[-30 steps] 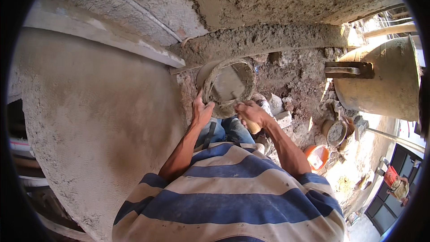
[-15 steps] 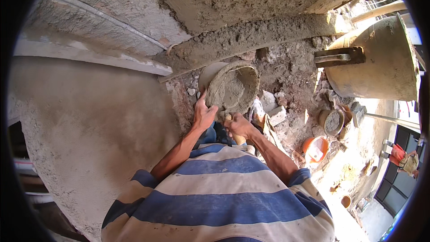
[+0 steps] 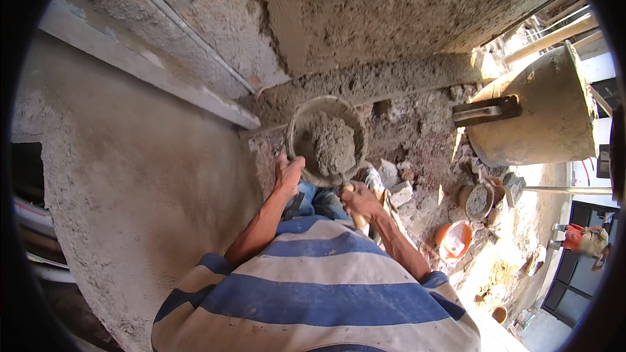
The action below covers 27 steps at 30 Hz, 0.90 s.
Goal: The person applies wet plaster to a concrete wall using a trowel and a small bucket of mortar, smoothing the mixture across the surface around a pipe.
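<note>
Close in front of my body is a round bucket (image 3: 293, 132), its rim caked with grey mortar. A rough heap of wet mortar (image 3: 334, 145) sits inside it. My left hand (image 3: 289, 173) is closed on the bucket's near left rim, thumb toward the inside. My right hand (image 3: 362, 201) wraps round the pale wooden handle (image 3: 359, 221) of a trowel at the bucket's near right edge. The trowel's blade cannot be made out; mortar seems to cover it.
Ahead stands a rough plastered wall (image 3: 365, 13) with a mortar-covered ledge below. A smooth plastered surface lies left. To the right are a large drum (image 3: 531, 111), a small mortar-filled pail (image 3: 477, 201), an orange bucket (image 3: 454, 240) and rubble. Another person (image 3: 582, 238) is far right.
The bucket now faces up toward me more, and a heap of mortar shows in it. Both hands keep their holds; the right has shifted slightly right and down. My view has turned a little.
</note>
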Each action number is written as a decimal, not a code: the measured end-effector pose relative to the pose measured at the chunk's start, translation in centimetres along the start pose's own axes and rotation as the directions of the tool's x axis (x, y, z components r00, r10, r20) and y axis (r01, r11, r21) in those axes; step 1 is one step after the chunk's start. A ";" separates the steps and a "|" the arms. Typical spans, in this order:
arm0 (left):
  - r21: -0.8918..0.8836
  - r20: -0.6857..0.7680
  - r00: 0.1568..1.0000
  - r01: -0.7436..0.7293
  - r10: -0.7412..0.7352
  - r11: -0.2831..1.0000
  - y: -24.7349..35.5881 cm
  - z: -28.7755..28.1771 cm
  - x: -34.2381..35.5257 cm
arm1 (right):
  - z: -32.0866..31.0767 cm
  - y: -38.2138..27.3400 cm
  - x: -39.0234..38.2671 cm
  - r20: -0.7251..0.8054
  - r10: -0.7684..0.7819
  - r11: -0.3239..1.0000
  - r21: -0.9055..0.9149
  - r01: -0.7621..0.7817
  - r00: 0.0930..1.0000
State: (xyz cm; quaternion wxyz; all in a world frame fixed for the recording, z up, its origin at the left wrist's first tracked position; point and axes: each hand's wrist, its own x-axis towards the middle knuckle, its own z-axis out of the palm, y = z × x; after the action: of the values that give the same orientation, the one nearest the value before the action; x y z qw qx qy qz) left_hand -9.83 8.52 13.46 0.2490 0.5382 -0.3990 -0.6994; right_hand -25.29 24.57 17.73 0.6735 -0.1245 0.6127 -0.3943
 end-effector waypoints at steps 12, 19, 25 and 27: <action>0.041 -0.391 0.843 0.418 -0.371 0.907 -12.3 -7.7 10.8 | 0.7 -17.1 -11.7 -0.492 -0.683 0.450 0.297 0.842 0.540; -0.103 -0.415 0.793 0.447 -0.447 0.889 -9.6 -12.0 9.2 | -5.9 -24.4 -18.9 -0.659 -0.141 -0.084 -0.736 0.672 -0.739; 0.190 -0.559 0.802 0.372 -0.211 0.908 -13.7 -15.3 10.8 | -11.5 -23.7 -18.0 -0.223 0.464 0.251 -0.895 0.368 -0.858; -0.018 -0.468 0.833 0.325 -0.295 0.946 -13.2 -15.8 10.7 | -11.4 -26.3 -14.0 -0.183 0.413 0.252 -0.919 0.305 -0.892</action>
State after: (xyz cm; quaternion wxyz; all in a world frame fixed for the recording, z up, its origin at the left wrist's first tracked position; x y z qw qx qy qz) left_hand 3.05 2.95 -4.97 0.2040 0.7547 -0.2568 -0.5683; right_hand -44.89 20.48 42.55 0.7116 -0.1224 -0.3424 0.6012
